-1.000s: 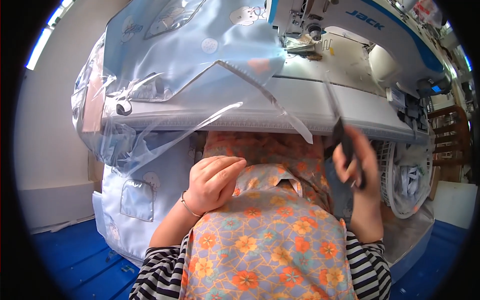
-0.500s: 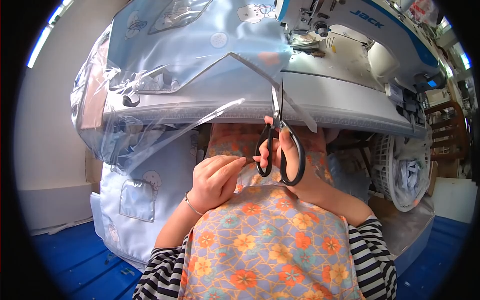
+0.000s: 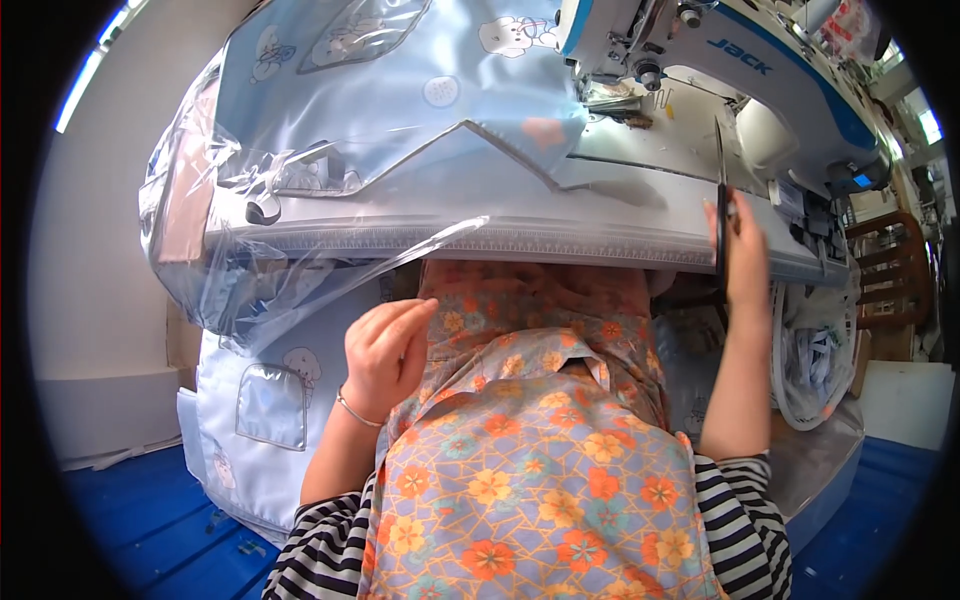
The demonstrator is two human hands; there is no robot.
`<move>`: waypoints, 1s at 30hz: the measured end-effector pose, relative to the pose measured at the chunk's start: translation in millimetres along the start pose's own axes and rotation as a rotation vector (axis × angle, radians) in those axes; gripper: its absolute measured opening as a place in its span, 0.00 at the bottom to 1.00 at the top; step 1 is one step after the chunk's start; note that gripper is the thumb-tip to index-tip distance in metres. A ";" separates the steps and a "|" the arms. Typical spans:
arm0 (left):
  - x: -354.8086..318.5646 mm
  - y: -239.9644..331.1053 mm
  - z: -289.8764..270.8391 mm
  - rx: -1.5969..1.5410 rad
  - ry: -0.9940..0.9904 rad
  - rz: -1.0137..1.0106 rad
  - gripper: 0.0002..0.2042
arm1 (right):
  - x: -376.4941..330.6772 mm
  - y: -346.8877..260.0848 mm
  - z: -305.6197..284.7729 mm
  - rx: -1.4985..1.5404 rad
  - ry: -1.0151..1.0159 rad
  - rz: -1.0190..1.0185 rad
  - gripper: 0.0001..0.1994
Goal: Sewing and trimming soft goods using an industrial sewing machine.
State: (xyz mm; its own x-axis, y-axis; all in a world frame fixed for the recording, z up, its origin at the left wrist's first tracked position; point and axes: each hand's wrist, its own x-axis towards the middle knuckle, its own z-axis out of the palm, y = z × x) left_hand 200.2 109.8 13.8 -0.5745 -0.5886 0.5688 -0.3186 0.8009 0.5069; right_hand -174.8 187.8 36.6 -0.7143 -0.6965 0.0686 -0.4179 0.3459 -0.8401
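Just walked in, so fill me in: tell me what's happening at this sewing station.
A person sits at a sewing machine. The right hand holds scissors upright over the table edge. The left hand rests on the floral apron at the lap. Light blue fabric under clear plastic lies draped over the table.

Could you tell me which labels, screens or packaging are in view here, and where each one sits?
Maker's label: blue lettering on the white sewing machine arm, top right.
Small screen: glowing blue panel at the machine's right end.
Clear plastic wrap: crinkled transparent film hanging over the pale blue printed fabric, left of centre.
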 end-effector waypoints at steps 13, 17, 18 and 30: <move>60.2 3.9 -8.1 0.141 -0.059 0.144 0.13 | -8.0 -16.8 91.0 -0.253 -0.418 -1.021 0.24; 104.7 -0.8 -18.4 0.232 -0.037 0.212 0.11 | -51.4 -35.4 100.3 0.250 -0.443 -0.998 0.18; 118.5 -4.0 -17.5 0.226 -0.037 0.235 0.11 | -55.6 -40.6 106.9 0.112 -0.360 -1.048 0.17; 218.6 -44.5 53.0 -0.003 -0.703 0.335 0.12 | -74.7 -124.2 224.8 -0.163 -0.471 -1.343 0.06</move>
State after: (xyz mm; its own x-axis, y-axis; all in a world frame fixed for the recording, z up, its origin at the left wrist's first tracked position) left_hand 48.9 -48.7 81.3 -0.9832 -0.1065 0.1484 -0.0421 0.9227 0.3832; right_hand 56.7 55.5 14.8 0.5028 -0.6760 0.5387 -0.6968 -0.6858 -0.2102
